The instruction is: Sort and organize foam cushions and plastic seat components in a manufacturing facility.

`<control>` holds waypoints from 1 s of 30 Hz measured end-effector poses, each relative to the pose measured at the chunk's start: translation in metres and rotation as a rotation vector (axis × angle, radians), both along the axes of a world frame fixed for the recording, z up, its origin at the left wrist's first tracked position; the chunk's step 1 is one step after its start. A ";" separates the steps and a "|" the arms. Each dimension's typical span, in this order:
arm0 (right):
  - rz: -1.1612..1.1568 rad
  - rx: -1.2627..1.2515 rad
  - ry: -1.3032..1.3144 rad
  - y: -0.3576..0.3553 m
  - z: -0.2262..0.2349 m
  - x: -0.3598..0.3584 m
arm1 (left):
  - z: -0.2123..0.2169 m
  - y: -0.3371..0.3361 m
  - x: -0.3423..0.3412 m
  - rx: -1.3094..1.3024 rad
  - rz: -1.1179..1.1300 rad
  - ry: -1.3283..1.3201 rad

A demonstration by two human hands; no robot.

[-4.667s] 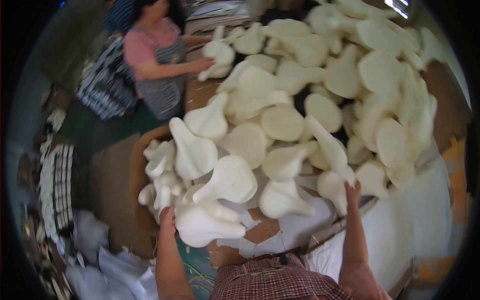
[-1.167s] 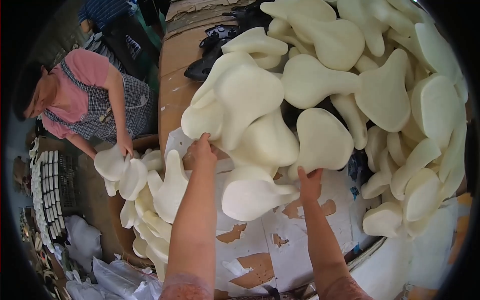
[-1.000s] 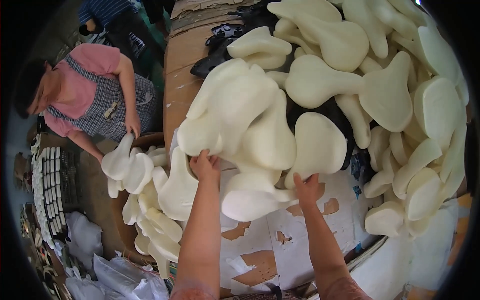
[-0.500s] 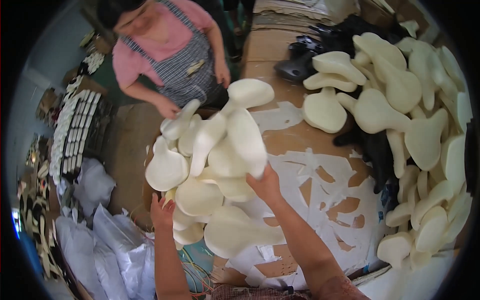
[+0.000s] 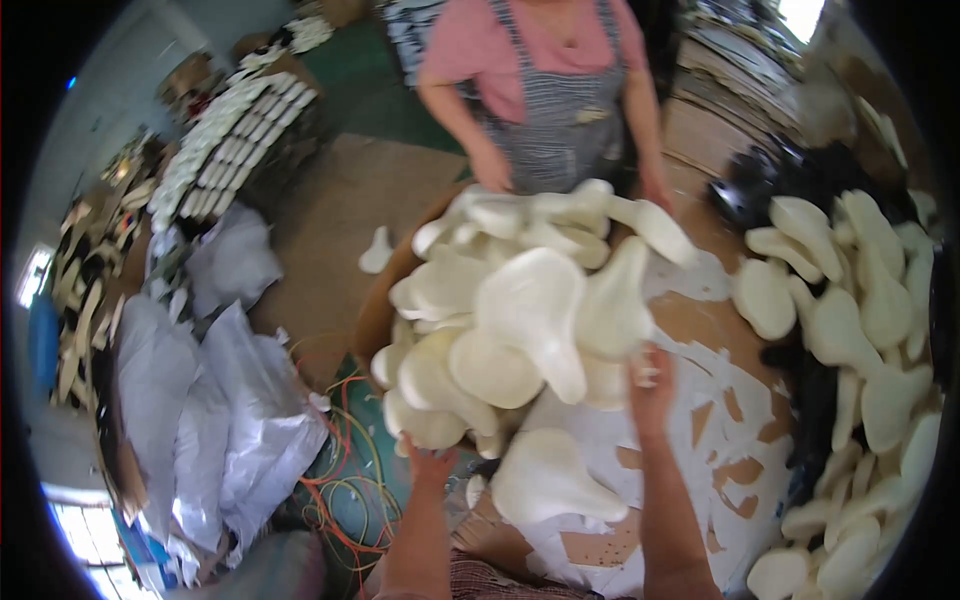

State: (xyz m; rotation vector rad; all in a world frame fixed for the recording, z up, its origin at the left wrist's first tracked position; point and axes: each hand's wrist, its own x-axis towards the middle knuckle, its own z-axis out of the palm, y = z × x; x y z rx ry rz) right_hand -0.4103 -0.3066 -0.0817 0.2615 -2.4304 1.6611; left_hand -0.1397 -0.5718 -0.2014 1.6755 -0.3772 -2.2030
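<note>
Cream foam saddles form the heap (image 5: pixel 497 365), which we find between the left hand (image 5: pixel 428 465) and the right hand (image 5: pixel 652 388), mostly ahead of them, in or over a brown carton (image 5: pixel 371 328). The left hand is at the heap's near left edge, fingers parted; we cannot confirm firm contact. The right hand is at its right side, fingers bent, just beside the right saddle (image 5: pixel 612 300); blur prevents us from telling whether it pinches that piece.

We record the top saddle (image 5: pixel 532 300) with its broad end away from the wearer and its nose toward the wearer, angled slightly right; the right hand is nearer to that nose. 1 loose saddle (image 5: pixel 545 475) lies on the papered table (image 5: pixel 585 425) between the forearms, nose to the right.

A co-worker (image 5: pixel 560 125) stands close at the far edge (we judge room tight there). Left of the carton, cords (image 5: pixel 345 490) trail on the floor. We find the widest gap rightward, across torn paper to the side pile (image 5: pixel 840 330).
</note>
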 end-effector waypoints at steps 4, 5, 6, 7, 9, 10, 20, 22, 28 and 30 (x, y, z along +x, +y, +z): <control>-0.121 -0.213 -0.674 0.031 -0.053 -0.001 | -0.007 -0.030 -0.039 -0.057 -0.043 0.007; -0.077 -0.229 -0.686 0.002 -0.057 0.007 | -0.010 -0.046 -0.034 -0.095 -0.029 0.003; -0.080 -0.213 -0.567 -0.019 -0.058 0.016 | -0.015 -0.047 -0.036 -0.094 -0.014 0.002; -0.087 -0.199 -0.446 -0.034 -0.059 0.022 | -0.015 -0.045 -0.039 -0.327 -0.148 -0.039; -0.071 -0.175 -0.321 -0.057 -0.072 0.022 | -0.006 -0.055 -0.050 -0.553 -0.277 -0.076; -0.068 -0.102 -0.225 -0.067 -0.074 0.021 | 0.008 -0.068 -0.065 -0.402 -0.190 -0.167; 0.193 0.681 -0.352 -0.128 -0.129 -0.032 | -0.009 -0.142 -0.079 -0.277 -0.511 -0.174; 0.251 0.572 -0.315 -0.135 -0.140 -0.017 | -0.040 -0.169 -0.055 -0.423 -0.587 -0.280; 0.631 0.525 -0.303 -0.088 -0.057 0.103 | -0.070 -0.175 -0.003 -0.655 -0.827 -0.349; 0.679 0.649 -0.113 -0.047 -0.040 0.124 | -0.044 -0.150 -0.020 -0.356 -0.531 -0.205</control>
